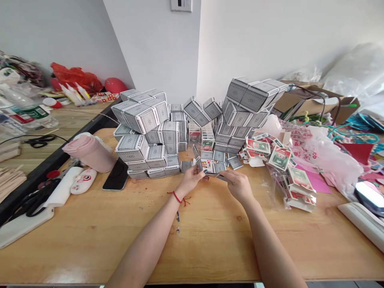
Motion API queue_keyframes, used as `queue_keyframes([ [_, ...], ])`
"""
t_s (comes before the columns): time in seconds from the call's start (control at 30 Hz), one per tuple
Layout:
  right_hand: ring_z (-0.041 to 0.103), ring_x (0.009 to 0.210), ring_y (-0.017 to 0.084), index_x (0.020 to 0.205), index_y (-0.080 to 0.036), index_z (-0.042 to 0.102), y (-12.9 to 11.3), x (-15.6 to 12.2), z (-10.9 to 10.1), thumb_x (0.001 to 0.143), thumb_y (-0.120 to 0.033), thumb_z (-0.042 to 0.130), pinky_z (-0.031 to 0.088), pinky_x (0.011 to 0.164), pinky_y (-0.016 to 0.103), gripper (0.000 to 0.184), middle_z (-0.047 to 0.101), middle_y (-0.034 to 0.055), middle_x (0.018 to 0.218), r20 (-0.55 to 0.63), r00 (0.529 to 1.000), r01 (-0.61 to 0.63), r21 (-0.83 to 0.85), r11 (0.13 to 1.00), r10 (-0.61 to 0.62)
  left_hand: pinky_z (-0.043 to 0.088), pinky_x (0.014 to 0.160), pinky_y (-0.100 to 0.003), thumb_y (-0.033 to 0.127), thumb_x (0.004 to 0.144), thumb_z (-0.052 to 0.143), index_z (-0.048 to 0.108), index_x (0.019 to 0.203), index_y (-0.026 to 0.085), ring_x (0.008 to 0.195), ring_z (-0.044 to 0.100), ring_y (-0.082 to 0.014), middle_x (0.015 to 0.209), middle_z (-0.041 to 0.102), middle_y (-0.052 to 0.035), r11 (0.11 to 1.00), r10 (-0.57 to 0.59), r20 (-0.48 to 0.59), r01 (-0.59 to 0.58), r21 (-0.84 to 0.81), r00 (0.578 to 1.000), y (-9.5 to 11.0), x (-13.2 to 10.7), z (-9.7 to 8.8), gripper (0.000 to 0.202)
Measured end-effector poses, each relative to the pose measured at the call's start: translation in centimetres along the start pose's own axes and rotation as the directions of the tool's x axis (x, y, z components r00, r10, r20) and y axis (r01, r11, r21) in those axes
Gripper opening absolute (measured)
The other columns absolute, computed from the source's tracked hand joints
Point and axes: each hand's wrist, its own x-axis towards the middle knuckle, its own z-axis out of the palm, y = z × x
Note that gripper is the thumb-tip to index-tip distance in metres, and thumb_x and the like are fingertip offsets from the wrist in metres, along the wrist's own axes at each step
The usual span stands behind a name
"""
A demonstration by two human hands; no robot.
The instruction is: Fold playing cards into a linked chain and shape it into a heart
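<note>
The card piece [207, 164] is between the hands on the table [210, 240], just in front of the grey card blocks, one flap upright and a printed face showing inside. It should be light and springy, the coated faces rather slippery; the folds would probably crease or pop open under a hard squeeze, so the edges and fold lines seem the best hold. The left hand [191, 179] has its fingers closed on the piece's left side; the right hand [239, 185] pinches a thin card [222, 177] at its right, though whether that card is joined to the piece cannot be told. Blocks rise in a left stack [135, 150] and a right stack [240, 116]. Between them stand packs [207, 138] in red-and-white boxes. To the right, card boxes [280, 157] lie heaped, several flaps open, their insides mostly hidden. Beyond, a carton [324, 106] holds green stringy stuff [313, 118]; the white bag's [315, 148] contents cannot be made out.
</note>
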Motion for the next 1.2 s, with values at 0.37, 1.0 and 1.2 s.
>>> queue_keyframes([
  [0.37,0.061,0.069,0.016,0.082,-0.022,0.064,-0.2,0.5,-0.7,0.078,-0.023,0.047,0.048,0.061,0.025,0.017,0.067,0.003,0.08,-0.107,0.98,-0.134,0.268,0.954,0.168,0.051,0.071,-0.034,0.034,0.072,0.058,0.058,0.101,0.013,0.075,0.063,-0.0178,0.096,0.064,-0.0077,0.995,-0.034,-0.035,0.03,-0.098,0.999,0.2,0.1,0.1,0.036],
  [1.0,0.061,0.063,0.015,0.072,-0.023,0.067,-0.1,0.3,-0.2,0.075,-0.015,0.045,0.046,0.057,0.023,0.023,0.068,0.0003,0.07,-0.167,0.966,-0.136,0.322,0.937,0.198,0.049,0.074,-0.032,0.03,0.07,0.061,0.06,0.102,0.014,0.077,0.062,-0.0165,0.098,0.064,-0.0075,0.988,-0.066,0.031,0.069,-0.137,0.997,0.6,-0.2,0.0,0.036],
  [1.2,0.058,0.063,0.015,0.074,-0.021,0.062,-0.4,0.6,0.7,0.073,-0.024,0.054,0.047,0.057,0.026,0.009,0.063,0.0019,0.068,-0.145,0.918,-0.225,0.576,0.786,0.369,0.049,0.066,-0.03,0.037,0.069,0.062,0.06,0.099,0.014,0.066,0.061,-0.0149,0.081,0.065,-0.0044,0.973,-0.138,0.03,0.141,-0.183,0.99,0.8,-0.4,-0.2,0.038],
])
